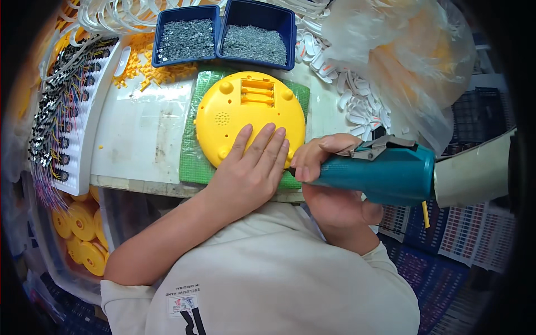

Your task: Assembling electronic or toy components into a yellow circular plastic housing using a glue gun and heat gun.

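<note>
Left hand (249,167) released, flat on yellow round plastic housing (248,115); right hand (314,158) grasps teal power screwdriver (385,172) at housing's 5 o'clock edge.

Yellow housing (240,114): hard plastic, smooth, soft gloss. From where I stood, the green mat (191,156) under it looked woven, ribbed, under a shiny film. Teal power tool (385,176): smooth casing, low sheen; its lever (385,146) bare metal. Blue bins (257,15) were smooth plastic, the small parts (254,46) inside glinting like metal. Bag (396,61): thin, crinkled, translucent plastic. Shirt (285,273): soft matt cloth.
</note>
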### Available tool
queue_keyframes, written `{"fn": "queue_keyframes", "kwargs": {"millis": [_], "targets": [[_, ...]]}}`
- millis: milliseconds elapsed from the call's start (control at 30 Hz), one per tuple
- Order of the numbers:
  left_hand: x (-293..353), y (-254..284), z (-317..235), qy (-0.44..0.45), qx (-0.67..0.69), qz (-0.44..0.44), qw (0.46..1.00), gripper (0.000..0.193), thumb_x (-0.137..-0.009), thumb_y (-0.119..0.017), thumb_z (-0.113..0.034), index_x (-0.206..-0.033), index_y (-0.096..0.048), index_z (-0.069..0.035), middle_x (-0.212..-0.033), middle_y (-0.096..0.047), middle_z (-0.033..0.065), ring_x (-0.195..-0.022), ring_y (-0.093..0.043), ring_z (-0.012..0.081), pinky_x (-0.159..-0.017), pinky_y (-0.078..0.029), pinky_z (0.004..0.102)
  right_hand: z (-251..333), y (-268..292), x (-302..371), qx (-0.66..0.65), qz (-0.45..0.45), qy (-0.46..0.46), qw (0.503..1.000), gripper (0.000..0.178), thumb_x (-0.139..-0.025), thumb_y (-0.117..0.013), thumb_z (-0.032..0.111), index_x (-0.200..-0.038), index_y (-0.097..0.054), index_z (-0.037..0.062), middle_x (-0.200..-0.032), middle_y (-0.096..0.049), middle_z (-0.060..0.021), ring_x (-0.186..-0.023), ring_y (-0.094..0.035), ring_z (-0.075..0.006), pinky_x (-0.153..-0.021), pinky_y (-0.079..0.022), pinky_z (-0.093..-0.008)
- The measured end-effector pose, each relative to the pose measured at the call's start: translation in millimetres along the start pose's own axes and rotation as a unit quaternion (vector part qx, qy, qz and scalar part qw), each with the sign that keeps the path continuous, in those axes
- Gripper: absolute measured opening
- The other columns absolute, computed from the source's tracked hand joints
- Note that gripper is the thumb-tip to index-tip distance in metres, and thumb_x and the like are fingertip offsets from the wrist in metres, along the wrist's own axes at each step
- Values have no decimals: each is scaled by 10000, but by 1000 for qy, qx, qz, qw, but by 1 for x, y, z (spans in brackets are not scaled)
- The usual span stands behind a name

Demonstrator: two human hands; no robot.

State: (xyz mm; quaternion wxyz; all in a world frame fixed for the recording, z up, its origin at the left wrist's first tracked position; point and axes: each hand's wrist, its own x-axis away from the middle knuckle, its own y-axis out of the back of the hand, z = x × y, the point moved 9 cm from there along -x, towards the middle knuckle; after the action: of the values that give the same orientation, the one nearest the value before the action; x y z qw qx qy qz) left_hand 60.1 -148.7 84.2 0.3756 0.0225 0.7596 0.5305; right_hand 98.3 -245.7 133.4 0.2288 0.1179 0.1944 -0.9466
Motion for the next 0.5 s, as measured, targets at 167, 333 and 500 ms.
{"fn": "queue_keyframes", "kwargs": {"millis": [167, 333, 500], "targets": [[0, 2, 0, -2, -4, 1, 1000, 402, -949, -574, -207, -1252, -714, 17, -1365, -676, 209, -1329, -618, 351, -1143, -420, 560, -1, 2, 3, 11, -16, -11, 1000, 902, -879, -561, 765, -1345, -539, -6, -860, -620, -119, -814, -593, -243, -811, -465, -403], [-4, 22, 31, -7, 96, 110, 989, 601, -875, -739, -351, -1372, -636, -29, -1471, -616, 134, -1399, -560, 296, -1186, -398, 505, 4, 8, -7, 32, -49, -48, 997, 943, -894, -515, 774, -1446, -514, 9, -831, -632, -74, -757, -598, -218, -782, -481, -398], [22, 42, 84, -41, 102, 144, 984, 673, -796, -793, -396, -1377, -638, -94, -1482, -618, 51, -1401, -562, 249, -1167, -438, 458, 20, -29, -28, 8, 99, 55, 993, 855, -914, -508, 699, -1457, -517, 39, -816, -642, -56, -702, -601, -207, -755, -500, -393]]}}
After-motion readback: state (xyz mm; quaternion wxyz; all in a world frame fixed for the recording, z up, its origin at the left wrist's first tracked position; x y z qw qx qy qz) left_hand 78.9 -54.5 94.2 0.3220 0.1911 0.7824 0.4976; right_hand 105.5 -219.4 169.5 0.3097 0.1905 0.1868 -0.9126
